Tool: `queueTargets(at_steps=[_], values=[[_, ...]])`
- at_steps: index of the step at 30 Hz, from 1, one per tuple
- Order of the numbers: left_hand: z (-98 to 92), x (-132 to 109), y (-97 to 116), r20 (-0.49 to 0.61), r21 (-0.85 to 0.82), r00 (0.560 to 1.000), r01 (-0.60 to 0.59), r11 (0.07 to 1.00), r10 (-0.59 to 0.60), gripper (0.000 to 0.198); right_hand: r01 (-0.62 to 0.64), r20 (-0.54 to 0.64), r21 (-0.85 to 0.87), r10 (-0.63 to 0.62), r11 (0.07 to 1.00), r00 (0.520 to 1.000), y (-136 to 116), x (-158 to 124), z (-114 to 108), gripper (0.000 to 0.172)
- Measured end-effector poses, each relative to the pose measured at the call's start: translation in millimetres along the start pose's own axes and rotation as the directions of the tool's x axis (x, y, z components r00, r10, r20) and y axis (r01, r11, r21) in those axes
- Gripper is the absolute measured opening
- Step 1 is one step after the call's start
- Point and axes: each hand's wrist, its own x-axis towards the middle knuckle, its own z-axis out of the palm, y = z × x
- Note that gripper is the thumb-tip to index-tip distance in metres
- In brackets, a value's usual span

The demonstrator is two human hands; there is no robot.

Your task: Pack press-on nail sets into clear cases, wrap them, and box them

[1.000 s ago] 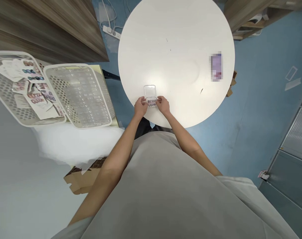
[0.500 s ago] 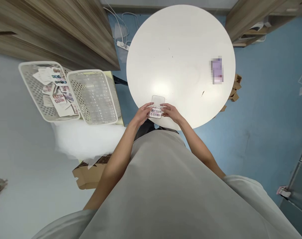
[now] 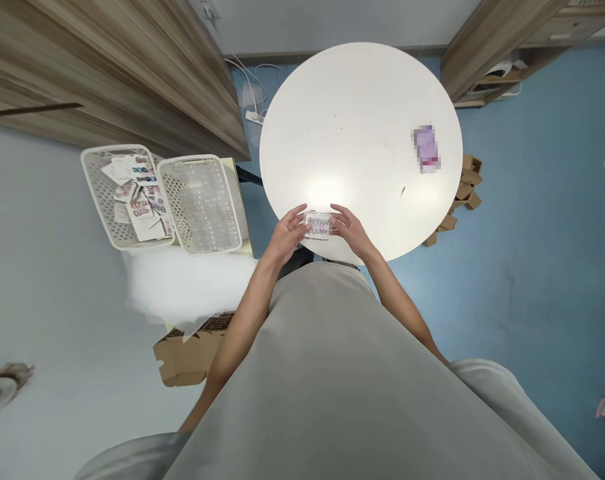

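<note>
Holding a small clear case (image 3: 317, 225) between both hands, its contents in and its lid apparently down.

At the frame's centre, over the near edge of the round white counter (image 3: 362, 107), the left hand (image 3: 284, 239) keeps its grip on the case's left side, thumb across the top; the right hand (image 3: 350, 233) has its grip on the right edge with the fingertips. Rows of small patterned pieces show through the plastic, so filling looks done for this one; whether the lid is latched cannot be told. Plenty remains at left of the frame: printed cards (image 3: 143, 223) lie loose in one white basket (image 3: 90, 187), and clear boxes (image 3: 197, 193) fill the basket beside it.
</note>
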Motion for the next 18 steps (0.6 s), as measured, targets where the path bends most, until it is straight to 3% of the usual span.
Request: queueTargets(at_steps=[2, 6, 15, 18], values=[[1.1, -2, 6, -0.008, 0.010, 0.999, -0.034, 0.999, 0.034, 0.082, -0.043, 0.054, 0.020, 0.042, 0.999, 0.998, -3, -4, 0, 0.069], [2.2, -5, 13, -0.002, -0.016, 0.996, -0.091, 0.996, 0.091, 0.082, -0.097, 0.166, -0.015, 0.098, 0.995, 0.981, -9, -14, 1, 0.061], [1.4, -16, 12, 0.010, 0.019, 0.998, 0.069, 0.997, -0.070, 0.069, -0.033, 0.075, -0.064, 0.038, 0.997, 0.996, -17, -20, 4, 0.060], [1.3, -17, 11, -0.009, 0.012, 0.997, 0.073, 0.997, -0.073, 0.072, -0.023, 0.062, -0.085, 0.028, 0.996, 0.998, -16, -19, 5, 0.062]])
